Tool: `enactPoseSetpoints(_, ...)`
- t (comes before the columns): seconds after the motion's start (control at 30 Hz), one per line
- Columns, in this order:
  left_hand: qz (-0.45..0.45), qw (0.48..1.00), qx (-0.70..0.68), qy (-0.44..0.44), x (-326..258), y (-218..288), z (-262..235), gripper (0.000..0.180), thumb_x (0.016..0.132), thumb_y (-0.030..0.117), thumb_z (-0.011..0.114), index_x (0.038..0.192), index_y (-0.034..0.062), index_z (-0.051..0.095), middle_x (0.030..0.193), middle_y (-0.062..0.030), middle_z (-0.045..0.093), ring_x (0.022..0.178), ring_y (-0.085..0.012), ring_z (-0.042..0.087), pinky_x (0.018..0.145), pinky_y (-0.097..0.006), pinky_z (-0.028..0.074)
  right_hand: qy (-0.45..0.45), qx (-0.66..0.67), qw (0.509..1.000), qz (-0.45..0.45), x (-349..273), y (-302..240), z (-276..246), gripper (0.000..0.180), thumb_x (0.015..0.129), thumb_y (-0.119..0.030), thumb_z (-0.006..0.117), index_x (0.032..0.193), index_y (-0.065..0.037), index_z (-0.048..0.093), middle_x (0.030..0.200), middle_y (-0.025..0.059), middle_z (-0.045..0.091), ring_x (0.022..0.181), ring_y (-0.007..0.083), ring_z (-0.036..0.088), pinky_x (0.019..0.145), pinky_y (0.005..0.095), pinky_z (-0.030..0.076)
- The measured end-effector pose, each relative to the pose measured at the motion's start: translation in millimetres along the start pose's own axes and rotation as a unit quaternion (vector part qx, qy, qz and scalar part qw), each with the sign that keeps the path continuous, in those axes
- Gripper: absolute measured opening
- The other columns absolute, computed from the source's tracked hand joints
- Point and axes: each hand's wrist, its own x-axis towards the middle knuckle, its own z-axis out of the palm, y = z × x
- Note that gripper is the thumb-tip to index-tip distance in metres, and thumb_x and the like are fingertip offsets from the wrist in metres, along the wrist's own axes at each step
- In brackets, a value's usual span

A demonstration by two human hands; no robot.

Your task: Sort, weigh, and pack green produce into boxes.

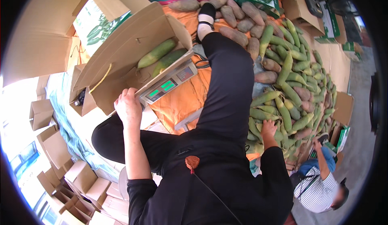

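Note:
My left hand (129, 106) is closed over the near edge of an open cardboard box (121, 47) that sits tilted on a digital scale (169, 83) with a lit green display. Two long green radishes (157, 53) lie inside the box. To the right, my right hand (268, 130) reaches into a large pile of green radishes (291, 91), its fingers bent over one of them. The underside of that grip is hidden.
Brownish, soil-covered roots (242, 19) lie beyond my outstretched leg. Folded and open cartons (83, 176) fill the lower left. An orange sheet (161, 116) covers the ground under the scale. Another person (317, 186) in a striped top crouches at the lower right.

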Motion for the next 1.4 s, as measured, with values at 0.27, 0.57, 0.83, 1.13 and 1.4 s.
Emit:
enactPoseSetpoints(0.27, 0.000, 1.000, -0.015, 0.003, -2, -5, 3, 0.012, 0.078, 0.009, 0.063, 0.090, 0.0095, 0.062, 0.086, -0.0077, 0.060, 0.088, -0.0283, 0.059, 0.079, -0.042, 0.042, 0.059, 0.194, 0.977, 0.061, 20, 17, -30, 0.062, 0.062, -0.026, 0.081, 0.112, -0.010, 0.049, 0.116, 0.0104, 0.054, 0.116, 0.0299, 0.049, 0.091, 0.0417, 0.047)
enactPoseSetpoints(0.57, 0.014, 0.999, -0.018, 0.033, -2, -11, 8, 0.010, 0.076, 0.008, 0.064, 0.086, 0.0104, 0.061, 0.083, -0.0070, 0.059, 0.085, -0.0279, 0.060, 0.080, -0.043, 0.042, 0.221, 0.531, 0.818, 0.005, 51, 52, -67, 0.061, 0.065, -0.013, 0.079, 0.115, 0.005, 0.050, 0.103, 0.0152, 0.060, 0.092, 0.0217, 0.059, 0.081, 0.0328, 0.047)
enactPoseSetpoints(0.83, 0.014, 0.998, -0.028, 0.048, -6, -13, 11, 0.018, 0.069, 0.001, 0.060, 0.083, 0.0109, 0.060, 0.084, -0.0062, 0.059, 0.086, -0.0255, 0.060, 0.083, -0.042, 0.041, 0.367, 0.696, 0.575, -0.224, -40, 4, -302, 0.053, 0.079, 0.002, 0.069, 0.125, 0.000, 0.042, 0.119, 0.0107, 0.051, 0.110, 0.0202, 0.051, 0.094, 0.0335, 0.043)
enactPoseSetpoints(1.13, 0.009, 0.998, -0.037, 0.059, -8, -15, 12, 0.016, 0.070, 0.001, 0.059, 0.082, 0.0103, 0.060, 0.082, -0.0061, 0.059, 0.087, -0.0258, 0.059, 0.082, -0.042, 0.042, 0.300, 0.636, 0.466, -0.537, -150, -113, -461, 0.053, 0.070, 0.009, 0.070, 0.117, -0.001, 0.048, 0.111, 0.0101, 0.058, 0.100, 0.0183, 0.059, 0.088, 0.0321, 0.048)
enactPoseSetpoints(1.4, 0.013, 0.997, -0.041, 0.061, -6, -16, 12, 0.013, 0.071, 0.002, 0.058, 0.081, 0.0110, 0.059, 0.081, -0.0058, 0.058, 0.085, -0.0253, 0.059, 0.080, -0.042, 0.042, 0.140, 0.551, 0.600, -0.563, -125, -298, -449, 0.051, 0.062, -0.006, 0.082, 0.103, -0.004, 0.052, 0.094, 0.0057, 0.060, 0.087, 0.0133, 0.059, 0.078, 0.0283, 0.051)
